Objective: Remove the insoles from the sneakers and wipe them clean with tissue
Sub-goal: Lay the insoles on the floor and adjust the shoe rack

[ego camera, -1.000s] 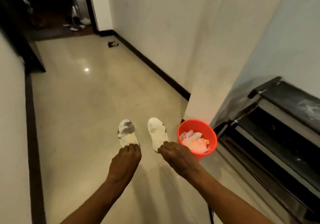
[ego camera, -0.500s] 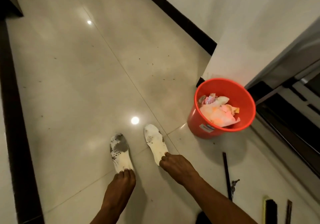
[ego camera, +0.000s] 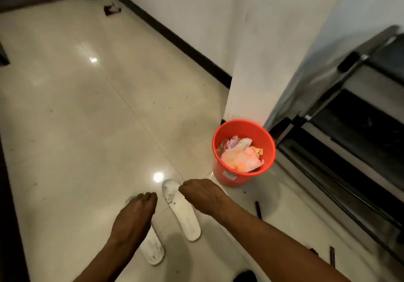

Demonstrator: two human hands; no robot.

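Two white, dirt-stained insoles lie side by side on the glossy floor tiles. My left hand [ego camera: 135,214] hovers over the middle of the left insole [ego camera: 153,250], fingers pointing away and bent down, with nothing in them. My right hand [ego camera: 203,196] hangs just right of the right insole [ego camera: 185,216] and covers part of its far edge; its fingers are loosely curled under and hold nothing. Crumpled tissue [ego camera: 240,157] lies in a red bucket [ego camera: 227,176] to the right. No sneakers are in view.
A white pillar [ego camera: 262,63] stands right behind the bucket. A dark metal rack [ego camera: 349,128] runs along the right side. Thin dark sticks [ego camera: 258,209] lie on the floor near my right forearm. A small dark scrap [ego camera: 112,9] lies far down the corridor.
Both hands gripped the insoles' near ends before; now the insoles lie flat and the hands are over their far parts, empty. The camera has tilted up again.
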